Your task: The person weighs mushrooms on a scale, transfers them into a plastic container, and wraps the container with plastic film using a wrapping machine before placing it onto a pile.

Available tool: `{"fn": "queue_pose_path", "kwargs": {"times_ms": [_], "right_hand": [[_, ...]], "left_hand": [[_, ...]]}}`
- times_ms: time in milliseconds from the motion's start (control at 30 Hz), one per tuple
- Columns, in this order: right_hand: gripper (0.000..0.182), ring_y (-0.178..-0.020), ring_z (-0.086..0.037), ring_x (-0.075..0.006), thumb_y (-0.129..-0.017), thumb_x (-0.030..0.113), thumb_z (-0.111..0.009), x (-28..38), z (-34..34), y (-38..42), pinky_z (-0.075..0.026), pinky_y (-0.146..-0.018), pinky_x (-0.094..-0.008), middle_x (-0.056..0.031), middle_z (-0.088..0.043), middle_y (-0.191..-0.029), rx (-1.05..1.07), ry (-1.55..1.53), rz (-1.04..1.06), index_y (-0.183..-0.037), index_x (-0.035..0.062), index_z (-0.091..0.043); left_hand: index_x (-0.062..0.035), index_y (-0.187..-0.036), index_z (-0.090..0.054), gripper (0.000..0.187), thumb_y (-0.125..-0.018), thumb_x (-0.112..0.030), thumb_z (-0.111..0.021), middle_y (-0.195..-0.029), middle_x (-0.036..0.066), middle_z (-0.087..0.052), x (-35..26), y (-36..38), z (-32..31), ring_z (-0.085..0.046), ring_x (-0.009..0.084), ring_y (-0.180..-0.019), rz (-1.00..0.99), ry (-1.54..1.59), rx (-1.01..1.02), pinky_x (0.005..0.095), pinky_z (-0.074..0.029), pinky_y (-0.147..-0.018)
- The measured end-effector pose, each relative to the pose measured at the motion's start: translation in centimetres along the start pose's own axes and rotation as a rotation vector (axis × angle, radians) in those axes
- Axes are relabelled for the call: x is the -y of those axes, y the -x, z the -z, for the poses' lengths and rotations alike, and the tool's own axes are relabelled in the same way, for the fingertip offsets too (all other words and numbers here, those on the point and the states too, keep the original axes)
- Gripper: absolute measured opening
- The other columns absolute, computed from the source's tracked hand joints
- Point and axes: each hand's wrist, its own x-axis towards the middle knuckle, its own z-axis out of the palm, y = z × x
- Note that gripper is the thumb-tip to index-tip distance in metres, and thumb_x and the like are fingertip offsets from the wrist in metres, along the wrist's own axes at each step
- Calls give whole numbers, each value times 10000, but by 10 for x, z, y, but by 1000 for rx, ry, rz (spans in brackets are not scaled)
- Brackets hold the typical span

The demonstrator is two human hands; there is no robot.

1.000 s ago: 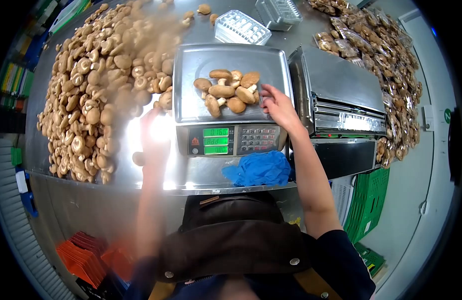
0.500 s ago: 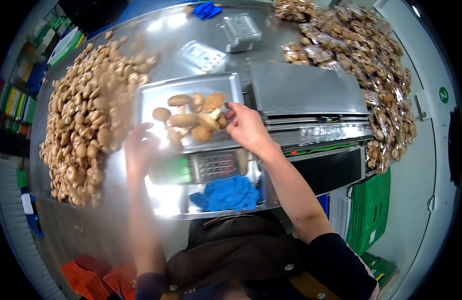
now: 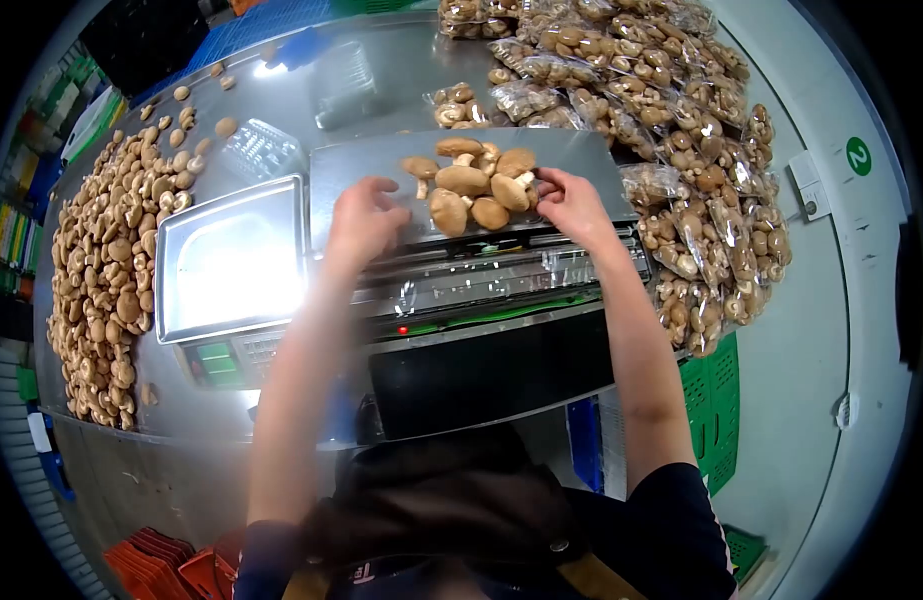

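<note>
Brown-capped mushrooms (image 3: pixel 463 181) lie in a cluster on the flat metal top (image 3: pixel 356 160) of a wrapping machine; whether a clear tray lies under them cannot be made out. My left hand (image 3: pixel 366 225) is just left of them, slightly blurred, fingers apart with nothing visible inside. At the cluster's right edge, my right hand (image 3: pixel 575 207) has its fingers curled in against the mushrooms; what they grip there is hidden. To the left stands a scale with a bare, shiny pan (image 3: pixel 181 262).
A big heap of loose mushrooms (image 3: pixel 106 270) covers the table's left side. Film-wrapped mushroom packs (image 3: pixel 621 75) pile up at the back and right. Clear plastic trays (image 3: pixel 266 150) lie behind the scale. Green crates (image 3: pixel 716 410) stand below right.
The mushroom cluster has moved right, from the scale pan onto the machine's metal top. Both hands have moved with it, and my view has shifted to the right.
</note>
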Motion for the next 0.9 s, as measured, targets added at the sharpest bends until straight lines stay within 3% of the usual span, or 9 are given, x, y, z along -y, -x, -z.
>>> {"fn": "queue_pose_path", "kwargs": {"times_ms": [133, 233, 300, 367, 400, 500, 633, 767, 900], "right_hand": [[546, -737, -554, -67, -733, -38, -573, -32, 24, -15, -475, -701, -211, -23, -628, -895, 78, -69, -69, -1277, -58, -524], [506, -770, -571, -85, -768, 8, -603, -42, 33, -17, -481, -728, -225, -38, -642, -899, 171, -58, -44, -1265, -59, -531], [486, -773, -597, -118, -799, 78, -646, -37, 45, -4, -497, -738, -255, -72, -669, -909, 207, 78, -10, -1257, -51, -545], [464, -828, -620, -181, -814, 113, -657, -36, 69, 26, -514, -733, -289, -81, -621, -1092, 146, 293, 288, -1256, 31, -542], [467, -862, -631, -208, -810, 105, -654, -30, 84, 40, -523, -732, -302, -74, -589, -1192, 98, 477, 461, -1261, 83, -539], [493, -962, -629, -244, -800, 94, -640, -47, 114, 58, -539, -725, -329, -27, -493, -1338, 226, 841, 669, -1266, 202, -521], [467, -963, -644, -225, -814, 120, -635, -60, 100, 47, -548, -688, -342, 23, -458, -1409, 354, 837, 667, -1250, 260, -540], [155, -839, -683, -204, -866, 180, -638, -91, 87, 60, -550, -662, -308, -50, -648, -1186, 124, 322, 745, -996, 130, -707], [161, -754, -695, -175, -901, 158, -609, -34, 135, 118, -556, -652, -290, -104, -700, -1040, 269, -146, 134, -955, 50, -716]], "left_hand": [[96, -1149, -553, 407, -770, -13, -656, -780, 96, -626, 1, -25, -33, -520, 97, -503, 3, -75, 38, 237, -368, -403], [23, -1115, -599, 417, -715, -40, -698, -841, 118, -666, 1, -25, -33, -632, 175, -631, 32, -225, 25, 324, -514, -600], [6, -1123, -600, 417, -725, -59, -705, -872, 114, -669, -4, -1, -18, -642, 193, -687, -92, -301, 77, 328, -519, -651], [-9, -1138, -599, 418, -751, -115, -714, -909, 106, -674, -16, 32, 5, -661, 244, -775, -323, -492, 85, 354, -532, -705], [-27, -1178, -581, 432, -760, -1, -686, -949, 96, -626, -9, 46, 20, -580, 175, -650, -482, -689, 94, 289, -504, -613], [-94, -1182, -577, 492, -710, -38, -705, -1125, 89, -582, -30, 70, 43, -565, 257, -923, -627, -1147, 347, 357, -489, -809], [-143, -1148, -610, 443, -711, -117, -680, -1253, 86, -554, -24, 58, 26, -513, 299, -1080, -889, -1162, 391, 471, -395, -972], [-101, -990, -674, 238, -757, -56, -659, -1095, 103, -637, -1, 71, 26, -594, 281, -898, -888, -934, 294, 389, -469, -772], [-6, -905, -663, 98, -862, -7, -576, -874, 157, -683, -18, 124, 61, -672, 221, -643, -444, -329, 153, 292, -538, -534]]}}
